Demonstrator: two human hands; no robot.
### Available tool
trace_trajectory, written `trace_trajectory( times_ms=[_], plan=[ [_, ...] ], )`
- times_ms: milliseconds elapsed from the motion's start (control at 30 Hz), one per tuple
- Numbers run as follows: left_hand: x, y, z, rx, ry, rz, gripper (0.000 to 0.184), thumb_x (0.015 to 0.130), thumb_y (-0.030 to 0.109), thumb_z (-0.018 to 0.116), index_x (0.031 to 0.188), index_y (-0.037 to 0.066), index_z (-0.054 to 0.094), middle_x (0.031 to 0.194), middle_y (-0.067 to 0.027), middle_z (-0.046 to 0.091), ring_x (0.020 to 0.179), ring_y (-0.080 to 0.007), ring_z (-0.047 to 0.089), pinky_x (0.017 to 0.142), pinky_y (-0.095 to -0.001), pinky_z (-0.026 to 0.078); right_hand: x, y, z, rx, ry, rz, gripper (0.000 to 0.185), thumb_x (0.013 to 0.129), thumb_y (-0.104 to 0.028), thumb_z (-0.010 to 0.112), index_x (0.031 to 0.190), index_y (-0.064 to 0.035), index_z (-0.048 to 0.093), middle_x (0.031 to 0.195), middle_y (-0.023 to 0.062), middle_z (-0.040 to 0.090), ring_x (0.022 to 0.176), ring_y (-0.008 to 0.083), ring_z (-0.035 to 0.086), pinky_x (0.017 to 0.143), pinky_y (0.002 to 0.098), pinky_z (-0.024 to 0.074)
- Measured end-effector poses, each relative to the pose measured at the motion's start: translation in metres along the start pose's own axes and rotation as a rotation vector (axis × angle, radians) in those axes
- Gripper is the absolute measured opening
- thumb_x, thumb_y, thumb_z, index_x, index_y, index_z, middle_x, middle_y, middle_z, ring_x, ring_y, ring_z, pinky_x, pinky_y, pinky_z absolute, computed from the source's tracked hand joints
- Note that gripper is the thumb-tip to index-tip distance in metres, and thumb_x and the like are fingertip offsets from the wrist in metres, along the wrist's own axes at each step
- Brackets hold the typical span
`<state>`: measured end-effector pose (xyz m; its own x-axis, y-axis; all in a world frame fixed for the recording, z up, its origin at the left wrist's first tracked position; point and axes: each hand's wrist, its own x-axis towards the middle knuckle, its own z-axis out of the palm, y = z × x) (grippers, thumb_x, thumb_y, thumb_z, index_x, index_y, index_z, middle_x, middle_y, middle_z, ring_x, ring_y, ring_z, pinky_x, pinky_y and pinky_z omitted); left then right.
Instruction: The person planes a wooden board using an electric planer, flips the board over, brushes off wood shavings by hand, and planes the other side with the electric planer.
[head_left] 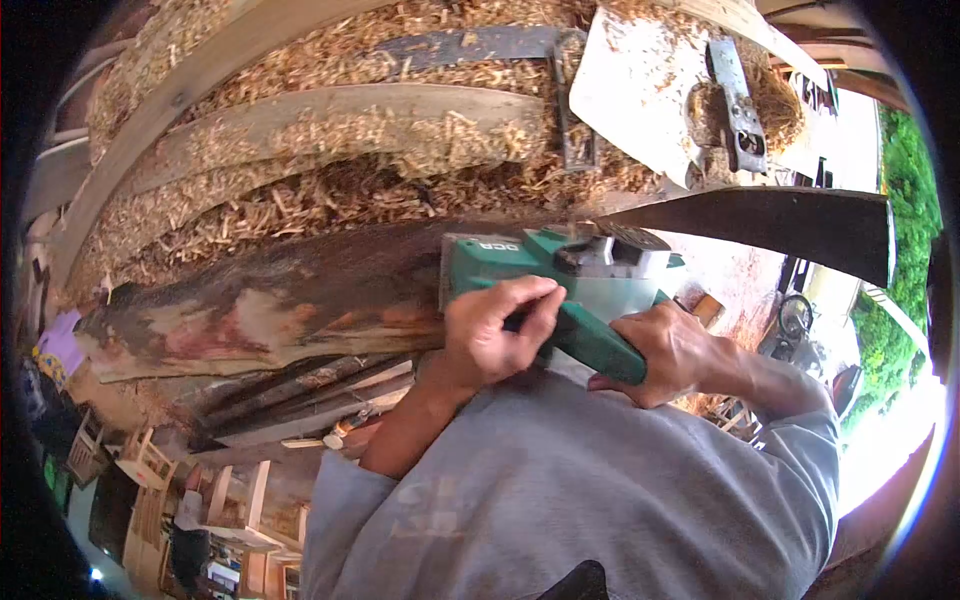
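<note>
A green electric planer (490,262) marked DCA rests on a long, rough wooden slab (270,290) with dark and reddish-brown patches. My right hand (660,350) wraps round the planer's rear handle. Curled against the planer's near side is my left hand (500,325), closed, with thumb and forefinger close together. The underside of the planer and part of the left-hand grip are hidden.
Wood shavings (350,200) lie thick beyond the slab, among curved boards (330,105). A metal square (575,100), a white sheet (630,90) and a hand plane (738,105) lie at the back. A dark tapered board (780,225) juts right. Wooden stools (240,510) stand lower left.
</note>
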<state>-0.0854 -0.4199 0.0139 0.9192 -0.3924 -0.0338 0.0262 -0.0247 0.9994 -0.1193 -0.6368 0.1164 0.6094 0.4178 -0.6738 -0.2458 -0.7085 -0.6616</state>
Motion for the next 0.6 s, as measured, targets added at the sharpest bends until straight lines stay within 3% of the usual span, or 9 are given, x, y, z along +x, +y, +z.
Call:
trace_trajectory(
  times_ms=[167, 200, 233, 333, 367, 400, 467, 500, 600],
  plan=[
    [0.0, -0.006, -0.095, -0.056, 0.13, -0.099, 0.01, 0.086, 0.004, 0.075, 0.095, 0.005, 0.071, 0.081, -0.003, 0.072, 0.067, -0.0075, 0.064, 0.06, -0.0255, 0.053, 0.068, -0.056, 0.026, -0.023, -0.007, -0.035, 0.036, 0.073, -0.031, 0.079, 0.084, 0.0006, 0.067, 0.069, 0.0208, 0.067, 0.069, 0.0378, 0.071, 0.065, 0.0463, 0.0584],
    [0.002, -0.006, -0.12, -0.102, 0.184, -0.092, 0.01, 0.089, 0.003, 0.071, 0.099, 0.006, 0.069, 0.082, -0.0041, 0.07, 0.064, -0.0076, 0.06, 0.057, -0.0249, 0.051, 0.085, -0.085, 0.021, -0.076, -0.026, -0.035, 0.039, 0.078, -0.035, 0.079, 0.088, 0.0011, 0.067, 0.067, 0.0183, 0.067, 0.061, 0.0348, 0.07, 0.059, 0.0436, 0.0577],
    [0.002, -0.018, -0.153, -0.14, 0.191, -0.004, 0.011, 0.094, 0.005, 0.064, 0.104, 0.0, 0.065, 0.075, -0.0042, 0.064, 0.063, -0.0083, 0.056, 0.058, -0.0261, 0.051, 0.105, -0.103, 0.028, -0.05, -0.04, -0.061, 0.038, 0.076, -0.034, 0.078, 0.087, 0.001, 0.068, 0.069, 0.0191, 0.068, 0.064, 0.036, 0.071, 0.061, 0.0444, 0.0585],
    [-0.001, -0.029, -0.273, 0.0, 0.31, -0.084, 0.016, 0.098, 0.009, 0.06, 0.108, -0.004, 0.061, 0.07, -0.0015, 0.059, 0.059, -0.0077, 0.051, 0.056, -0.0243, 0.046, 0.169, -0.157, 0.051, -0.094, 0.102, -0.414, 0.025, 0.071, -0.026, 0.073, 0.072, -0.0007, 0.073, 0.077, 0.0209, 0.07, 0.078, 0.0334, 0.073, 0.067, 0.0446, 0.0594],
    [-0.006, -0.031, -0.316, 0.106, 0.299, -0.115, 0.021, 0.099, 0.016, 0.06, 0.111, -0.002, 0.062, 0.075, -0.002, 0.06, 0.064, -0.0079, 0.052, 0.061, -0.0252, 0.047, 0.189, -0.173, 0.064, 0.024, 0.183, -0.441, 0.024, 0.07, -0.024, 0.071, 0.074, -0.0003, 0.073, 0.082, 0.02, 0.072, 0.081, 0.0298, 0.074, 0.066, 0.0423, 0.0596],
    [-0.005, -0.038, -0.357, 0.671, 0.267, 0.169, 0.024, 0.099, 0.018, 0.061, 0.112, -0.001, 0.062, 0.078, -0.0022, 0.06, 0.067, -0.0079, 0.052, 0.064, -0.0252, 0.046, 0.207, -0.192, 0.085, 0.051, 0.386, -0.381, 0.025, 0.07, -0.023, 0.071, 0.082, -0.0005, 0.073, 0.086, 0.0174, 0.074, 0.082, 0.0282, 0.075, 0.065, 0.0397, 0.0592],
    [-0.008, -0.031, -0.36, 1.231, 0.218, 0.489, 0.026, 0.099, 0.021, 0.062, 0.113, 0.0, 0.062, 0.082, -0.0023, 0.06, 0.07, -0.0079, 0.052, 0.067, -0.0252, 0.046, 0.243, -0.214, 0.099, 0.056, 0.339, -0.487, 0.038, 0.071, -0.023, 0.072, 0.1, 0.0007, 0.069, 0.092, 0.0178, 0.074, 0.085, 0.028, 0.075, 0.066, 0.0378, 0.0589],
    [-0.013, -0.03, -0.357, 0.956, 0.36, 0.275, 0.026, 0.098, 0.023, 0.063, 0.112, 0.001, 0.063, 0.084, -0.0023, 0.059, 0.072, -0.0079, 0.052, 0.069, -0.0249, 0.045, 0.244, -0.209, 0.104, 0.061, 0.359, -0.49, 0.038, 0.071, -0.023, 0.072, 0.1, 0.0007, 0.069, 0.092, 0.0178, 0.074, 0.085, 0.028, 0.075, 0.066, 0.0378, 0.0589],
    [-0.015, -0.021, -0.298, 0.566, 0.514, -0.039, 0.024, 0.097, 0.024, 0.064, 0.108, 0.002, 0.064, 0.084, -0.0019, 0.058, 0.071, -0.0079, 0.05, 0.069, -0.0243, 0.044, 0.196, -0.172, 0.082, 0.038, 0.195, -0.484, 0.053, 0.073, -0.025, 0.072, 0.118, 0.0007, 0.061, 0.095, 0.0183, 0.074, 0.086, 0.0281, 0.075, 0.07, 0.04, 0.0588]
  ],
)
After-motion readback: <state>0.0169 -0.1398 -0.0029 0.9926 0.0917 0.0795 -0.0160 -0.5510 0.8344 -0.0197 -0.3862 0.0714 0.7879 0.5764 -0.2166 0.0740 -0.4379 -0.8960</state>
